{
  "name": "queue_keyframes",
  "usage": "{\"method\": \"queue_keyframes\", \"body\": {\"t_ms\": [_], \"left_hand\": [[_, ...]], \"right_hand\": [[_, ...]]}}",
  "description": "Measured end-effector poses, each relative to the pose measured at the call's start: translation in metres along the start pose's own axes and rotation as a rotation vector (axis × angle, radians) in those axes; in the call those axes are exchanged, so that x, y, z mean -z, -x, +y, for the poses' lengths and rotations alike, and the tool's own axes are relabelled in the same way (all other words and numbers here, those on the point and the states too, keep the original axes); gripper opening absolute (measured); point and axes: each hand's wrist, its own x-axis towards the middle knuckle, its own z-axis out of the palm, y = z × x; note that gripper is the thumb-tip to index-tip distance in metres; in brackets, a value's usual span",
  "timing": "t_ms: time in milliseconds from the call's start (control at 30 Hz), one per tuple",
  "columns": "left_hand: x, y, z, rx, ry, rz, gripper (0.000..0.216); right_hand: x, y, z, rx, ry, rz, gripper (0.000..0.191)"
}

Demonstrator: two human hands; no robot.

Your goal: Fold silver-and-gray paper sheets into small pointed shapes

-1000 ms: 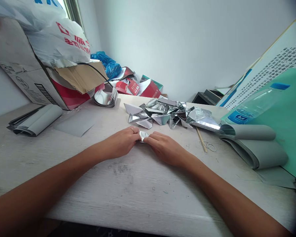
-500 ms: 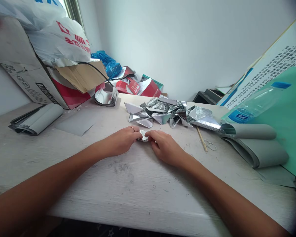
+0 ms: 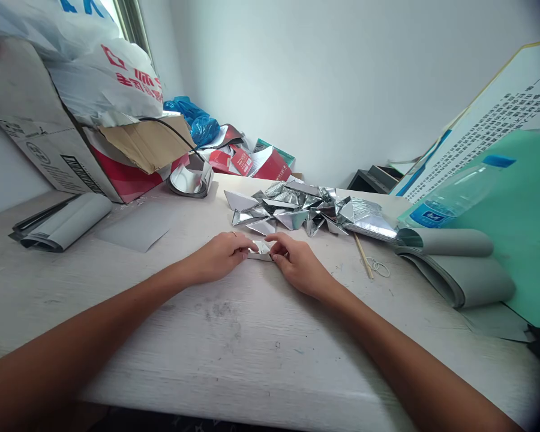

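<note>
Between my hands, on the white table, lies a small folded piece of silver foil paper (image 3: pixel 261 249) with a pale strip along its near edge. My left hand (image 3: pixel 220 258) pinches its left end, thumb and forefinger close together. At the right end, my right hand (image 3: pixel 299 264) grips it with the thumb low and the forefinger arched over the top. Just beyond my fingers sits a pile of folded silver foil pieces (image 3: pixel 292 207). The fingertips partly cover the piece being held.
Rolled stacks of grey paper lie at left (image 3: pixel 67 222) and right (image 3: pixel 459 270). A stick (image 3: pixel 363 257) and rubber bands (image 3: pixel 380 267) lie right of my hands. A plastic bottle (image 3: pixel 459 192) leans at the right; a carton (image 3: pixel 40 126) stands at the left.
The foil piece looks more opened, its pale near edge now showing. My right forefinger has lifted and arched. The whole view has shifted slightly.
</note>
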Motion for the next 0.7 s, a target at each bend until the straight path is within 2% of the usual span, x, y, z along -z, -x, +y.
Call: {"method": "queue_keyframes", "body": {"t_ms": [133,233,367,700], "left_hand": [[0.002,-0.002,-0.005,0.099,0.106,0.023,0.030],[0.002,-0.003,-0.008,0.130,0.155,0.027,0.030],[0.004,-0.004,-0.011,0.143,0.194,0.032,0.027],[0.005,-0.004,-0.016,0.169,0.261,0.015,0.022]], "right_hand": [[0.002,0.000,0.003,0.039,-0.017,0.033,0.041],[0.005,0.000,0.003,0.053,0.004,0.053,0.032],[0.007,-0.001,0.003,0.064,0.017,0.006,0.018],[0.010,-0.006,0.007,0.002,0.060,0.047,0.018]]}}
